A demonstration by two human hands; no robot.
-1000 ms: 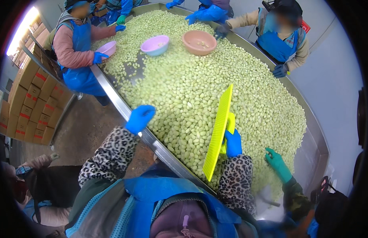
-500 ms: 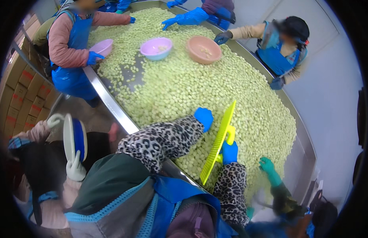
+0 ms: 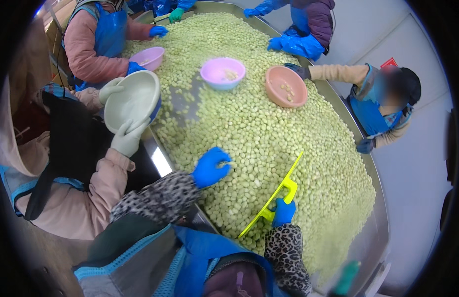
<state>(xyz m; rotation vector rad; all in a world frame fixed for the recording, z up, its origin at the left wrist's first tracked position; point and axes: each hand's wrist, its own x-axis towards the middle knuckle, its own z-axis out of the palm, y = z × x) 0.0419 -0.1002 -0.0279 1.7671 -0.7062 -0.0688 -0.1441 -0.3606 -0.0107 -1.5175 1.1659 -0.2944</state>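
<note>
My right hand (image 3: 284, 213), in a blue glove, grips the handle of a yellow ribbed board (image 3: 274, 193), held on edge at a slant among pale green oval pieces (image 3: 259, 133) heaped in a large steel tray (image 3: 375, 173). My left hand (image 3: 212, 167), also blue-gloved, is over the heap to the left of the board, fingers pinched, a small pale bit at their tips that I cannot make out. Beyond my left hand, a co-worker's white-gloved hands (image 3: 126, 138) hold a white basin (image 3: 130, 99) with a blue outside at the tray's edge.
A pink-and-blue bowl (image 3: 219, 72), a salmon bowl (image 3: 284, 84) and a pink bowl (image 3: 147, 57) sit at the far part of the tray. Several co-workers (image 3: 85, 49) stand around it, one (image 3: 378, 109) at the right. A green-gloved hand (image 3: 346, 277) is at lower right.
My left hand reached rightward, then drew back left. The yellow board turned more diagonal. The co-worker on the left raised the basin and brought it to the tray's edge. The view has shifted.
</note>
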